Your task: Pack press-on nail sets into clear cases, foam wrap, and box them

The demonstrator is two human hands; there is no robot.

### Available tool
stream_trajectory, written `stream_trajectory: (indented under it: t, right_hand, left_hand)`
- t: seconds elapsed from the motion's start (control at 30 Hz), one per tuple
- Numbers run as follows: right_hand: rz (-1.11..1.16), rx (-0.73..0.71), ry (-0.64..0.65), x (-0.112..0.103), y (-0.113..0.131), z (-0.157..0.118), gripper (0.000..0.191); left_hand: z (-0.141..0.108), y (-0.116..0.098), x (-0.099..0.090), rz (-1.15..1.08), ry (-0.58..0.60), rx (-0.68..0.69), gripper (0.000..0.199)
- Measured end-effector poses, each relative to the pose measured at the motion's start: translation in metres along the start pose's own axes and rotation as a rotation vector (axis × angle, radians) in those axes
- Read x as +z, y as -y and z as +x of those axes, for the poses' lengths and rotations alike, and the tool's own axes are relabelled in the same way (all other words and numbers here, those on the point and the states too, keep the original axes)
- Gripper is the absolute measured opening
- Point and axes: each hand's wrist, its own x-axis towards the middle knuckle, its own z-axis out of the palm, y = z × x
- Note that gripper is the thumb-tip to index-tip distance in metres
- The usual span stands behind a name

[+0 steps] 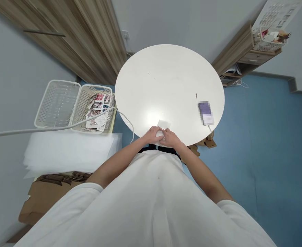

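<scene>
My left hand and my right hand meet at the near edge of a round white table. Between them is a small, thin white sheet, whose far part lies past my fingertips on the tabletop. The fingers of both hands are bent in on the sheet, thumbs close together. Whether anything is wrapped inside it cannot be made out, because my fingers cover its near part.
A phone with a cable lies at the table's right. On the left stand a white basket of printed cards, a clear-looking bin, stacked white sheets and folded cardboard boxes. A white cable crosses above the basket.
</scene>
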Motion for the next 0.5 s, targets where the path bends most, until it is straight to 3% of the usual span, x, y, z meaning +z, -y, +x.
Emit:
stream_trajectory:
  t: [0.1,0.33,0.5]
  right_hand:
    - [0.102,-0.024,0.035,-0.006,-0.007,-0.003,0.038]
    - [0.274,-0.033,0.119,-0.027,-0.031,0.022,0.022]
    - [0.223,-0.09,0.033,-0.03,-0.046,0.039,0.022]
  left_hand:
    - [-0.002,0.001,-0.001,-0.076,0.028,-0.008,0.041]
    - [0.002,0.011,0.013,-0.166,-0.206,-0.152,0.027]
    - [0.014,0.006,0.02,-0.043,-0.305,-0.214,0.026]
